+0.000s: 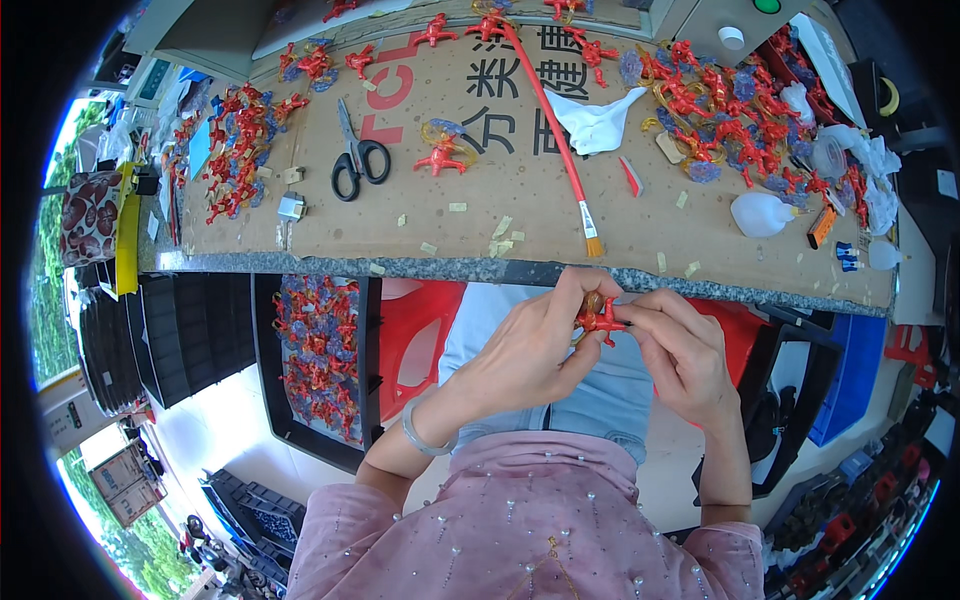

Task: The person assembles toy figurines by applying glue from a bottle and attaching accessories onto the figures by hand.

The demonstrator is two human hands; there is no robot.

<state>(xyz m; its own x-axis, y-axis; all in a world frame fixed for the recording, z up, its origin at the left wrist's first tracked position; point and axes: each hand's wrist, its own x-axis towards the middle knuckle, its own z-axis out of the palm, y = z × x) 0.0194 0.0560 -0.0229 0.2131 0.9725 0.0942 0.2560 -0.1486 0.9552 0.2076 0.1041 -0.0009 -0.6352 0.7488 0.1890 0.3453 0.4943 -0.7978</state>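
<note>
Left hand (535, 345): fingers curled, thumb and fingertips clamped on a red plastic figurine (604, 320), held before the bench's near edge. Right hand (685, 350): fingers bent, thumb and forefinger pinched at the figurine's right end; hands almost meeting. Figurine partly covered by fingertips; amber-brown part beside it, attachment not discernible; dark speck at the right fingertips, too small to identify. Bench (450, 267): speckled grey edge, topped with printed cardboard (330, 230), its far side cut off by cabinets. Just beyond the hands: red-handled paintbrush (556, 125), bristles nearest. Farther, to their left: black-handled scissors (360, 165), heap of red figurines with translucent pieces (240, 150). Farther, to their right: second heap (725, 115), white squeeze bottle (762, 214). Left of the hands, below bench level: black tray (368, 350) of similar figurines. Right, lower: blue bin (852, 380).
</note>
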